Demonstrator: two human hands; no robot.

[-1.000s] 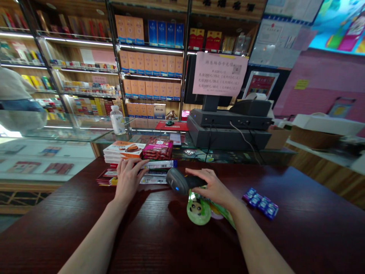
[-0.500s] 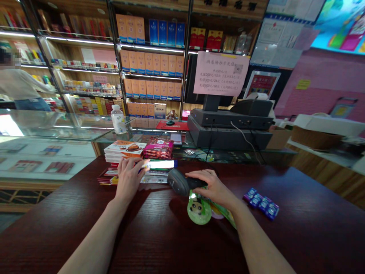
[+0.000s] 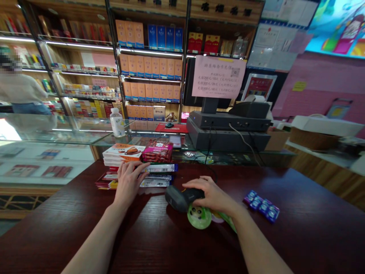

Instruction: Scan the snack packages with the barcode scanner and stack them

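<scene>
Head view, with 12 o'clock straight ahead. A dark red polished wooden counter (image 3: 299,236) fills the lower frame. At 11 o'clock on it we log a stack of orange-and-white snack boxes (image 3: 124,152) just beside a stack of maroon foil packets (image 3: 157,151). Slim white-and-blue packets (image 3: 161,168) lie in front of both. Blue gum blister strips (image 3: 261,206) lie at 2 o'clock, well apart from the hands. Beyond the counter edge we see a glass display case (image 3: 71,133) holding a clear plastic water bottle (image 3: 118,123), and a black till terminal (image 3: 228,131) at 1 o'clock under a pink paper notice (image 3: 218,77). A person in a pale top and jeans (image 3: 23,91) stands far off at 10 o'clock.

The left hand (image 3: 129,183) lies palm down at 11 o'clock, open, with its fingers (image 3: 139,167) loosely spread and resting on the slim packets, gripping nothing. The right hand (image 3: 209,192) is palm down, fingers curled firmly around a black handheld barcode scanner (image 3: 182,198), its head pointing toward 9 o'clock. A green panda-printed plastic pouch (image 3: 199,216) lies on the counter at 6 o'clock from the grip, directly below the scanner; we cannot tell whether they touch.
</scene>
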